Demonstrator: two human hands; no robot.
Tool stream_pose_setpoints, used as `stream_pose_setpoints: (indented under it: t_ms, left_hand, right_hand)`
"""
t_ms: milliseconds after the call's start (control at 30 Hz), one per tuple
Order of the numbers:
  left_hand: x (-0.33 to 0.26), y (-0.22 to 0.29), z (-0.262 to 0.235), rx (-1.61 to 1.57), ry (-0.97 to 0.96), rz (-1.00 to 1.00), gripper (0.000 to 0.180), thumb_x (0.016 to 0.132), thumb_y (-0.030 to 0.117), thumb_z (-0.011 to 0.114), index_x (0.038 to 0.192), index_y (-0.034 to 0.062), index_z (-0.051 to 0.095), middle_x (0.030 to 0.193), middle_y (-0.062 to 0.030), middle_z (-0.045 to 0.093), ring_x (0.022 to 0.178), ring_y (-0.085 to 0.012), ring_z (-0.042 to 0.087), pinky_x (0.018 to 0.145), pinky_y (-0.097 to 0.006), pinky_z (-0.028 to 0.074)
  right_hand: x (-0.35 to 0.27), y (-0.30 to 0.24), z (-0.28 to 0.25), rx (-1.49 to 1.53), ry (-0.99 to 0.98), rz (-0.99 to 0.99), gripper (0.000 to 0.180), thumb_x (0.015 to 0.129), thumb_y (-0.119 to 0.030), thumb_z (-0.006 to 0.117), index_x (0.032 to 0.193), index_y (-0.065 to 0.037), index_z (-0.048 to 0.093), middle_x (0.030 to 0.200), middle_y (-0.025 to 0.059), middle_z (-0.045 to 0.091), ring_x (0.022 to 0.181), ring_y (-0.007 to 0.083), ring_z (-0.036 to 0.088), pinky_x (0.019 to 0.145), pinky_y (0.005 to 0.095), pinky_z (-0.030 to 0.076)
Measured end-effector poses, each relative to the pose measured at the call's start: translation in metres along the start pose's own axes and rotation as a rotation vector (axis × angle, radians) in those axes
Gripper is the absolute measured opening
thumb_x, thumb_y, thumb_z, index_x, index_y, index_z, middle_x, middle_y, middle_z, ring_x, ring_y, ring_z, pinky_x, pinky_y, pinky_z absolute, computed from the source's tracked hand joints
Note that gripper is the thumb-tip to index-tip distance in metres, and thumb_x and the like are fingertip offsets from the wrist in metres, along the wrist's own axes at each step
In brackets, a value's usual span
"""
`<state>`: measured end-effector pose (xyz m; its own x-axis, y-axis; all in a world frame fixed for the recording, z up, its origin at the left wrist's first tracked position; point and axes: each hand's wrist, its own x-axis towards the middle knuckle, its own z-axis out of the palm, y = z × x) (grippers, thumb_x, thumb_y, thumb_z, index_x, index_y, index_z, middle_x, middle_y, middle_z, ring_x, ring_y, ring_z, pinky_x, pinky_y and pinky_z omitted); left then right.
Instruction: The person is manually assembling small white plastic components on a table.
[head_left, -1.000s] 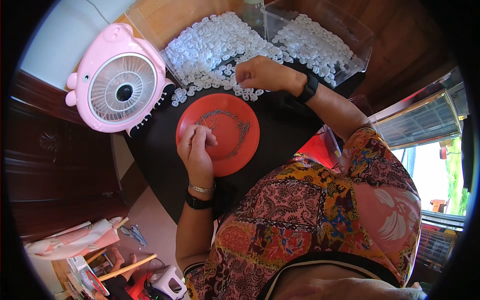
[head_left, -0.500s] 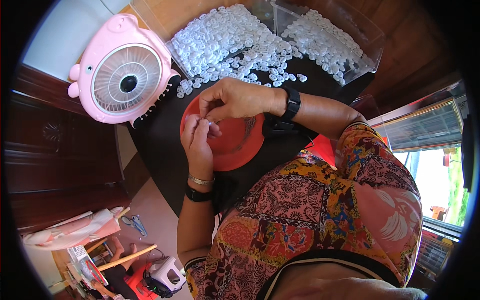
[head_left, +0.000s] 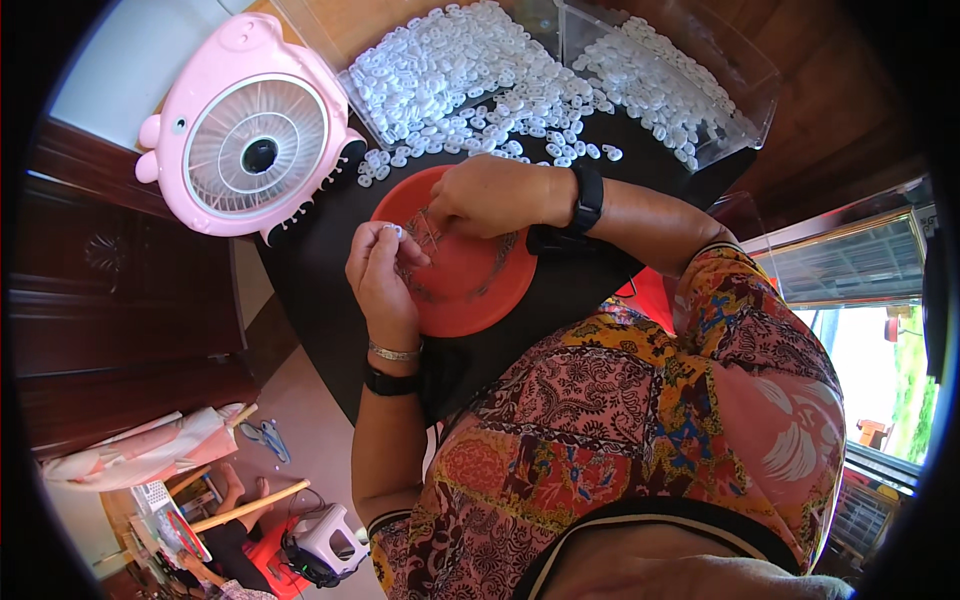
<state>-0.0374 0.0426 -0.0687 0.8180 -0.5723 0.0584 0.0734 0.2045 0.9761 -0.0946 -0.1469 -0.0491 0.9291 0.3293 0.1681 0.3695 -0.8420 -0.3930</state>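
My left hand point(head_left: 382, 280) is over the left side of a shallow orange-red bowl point(head_left: 470, 312), pinching a small white oval plastic piece point(head_left: 397, 231) between thumb and forefinger. My right hand point(head_left: 500, 193) reaches down into the far part of that bowl, palm down and fingers bent together. Its fingertips are at some thin metal pins point(head_left: 425, 240); whether one is pinched is hidden. More fine metal bits lie along the bowl's right side. Beyond the bowl, a big heap of similar white oval pieces point(head_left: 440, 65) spills out onto the black tabletop.
A pink animal-shaped fan point(head_left: 185, 185) stands at the left of the black table point(head_left: 320, 300). At the far right, a clear plastic bin point(head_left: 765, 100) holds more white pieces. Lower left, another person's legs point(head_left: 235, 490) show near a red stool point(head_left: 275, 560).
My hands, together over the bowl before, have parted. The right has lowered its fingers among the metal pins; the left has shifted slightly left with the white piece.
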Motion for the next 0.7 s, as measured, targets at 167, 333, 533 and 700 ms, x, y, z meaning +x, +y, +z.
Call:
stream_pose_setpoints:
  t_ms: [167, 333, 533, 700]
  left_hand:
    - [-0.001, 0.000, 0.003, 0.003, -0.014, -0.010, 0.016, 0.094, 0.014, 0.047, 0.084, 0.0038, 0.055, 0.068, -0.0036, 0.055, 0.058, -0.0108, 0.052, 0.056, -0.023, 0.041]
    - [-0.001, 0.001, 0.003, -0.012, -0.005, -0.036, 0.015, 0.093, 0.013, 0.048, 0.083, 0.0034, 0.055, 0.068, -0.0036, 0.055, 0.059, -0.0114, 0.052, 0.057, -0.023, 0.041]
    - [-0.001, -0.004, 0.004, 0.031, -0.071, -0.026, 0.016, 0.092, 0.013, 0.045, 0.084, 0.0036, 0.055, 0.070, -0.0041, 0.056, 0.060, -0.0120, 0.053, 0.058, -0.023, 0.041]
    - [-0.003, -0.003, 0.004, 0.012, -0.077, -0.046, 0.015, 0.092, 0.012, 0.044, 0.084, 0.0034, 0.055, 0.070, -0.0041, 0.056, 0.060, -0.0120, 0.053, 0.058, -0.023, 0.041]
  right_hand:
    - [0.001, -0.001, -0.002, -0.174, -0.125, 0.103, 0.013, 0.076, -0.016, 0.061, 0.083, -0.007, 0.067, 0.083, 0.0102, 0.064, 0.080, 0.0309, 0.064, 0.068, 0.0424, 0.051]
    - [0.004, -0.002, -0.001, -0.215, -0.149, 0.105, 0.014, 0.075, -0.016, 0.061, 0.083, -0.007, 0.068, 0.082, 0.0103, 0.065, 0.079, 0.0301, 0.064, 0.067, 0.0422, 0.051]
    - [0.011, -0.005, 0.009, -0.301, -0.173, 0.078, 0.014, 0.076, -0.014, 0.058, 0.084, -0.008, 0.068, 0.081, 0.0101, 0.065, 0.079, 0.0300, 0.065, 0.065, 0.0415, 0.052]
    - [0.017, -0.010, 0.010, -0.324, -0.173, 0.033, 0.016, 0.077, -0.012, 0.057, 0.086, -0.007, 0.069, 0.082, 0.0126, 0.067, 0.079, 0.0307, 0.066, 0.066, 0.0420, 0.052]
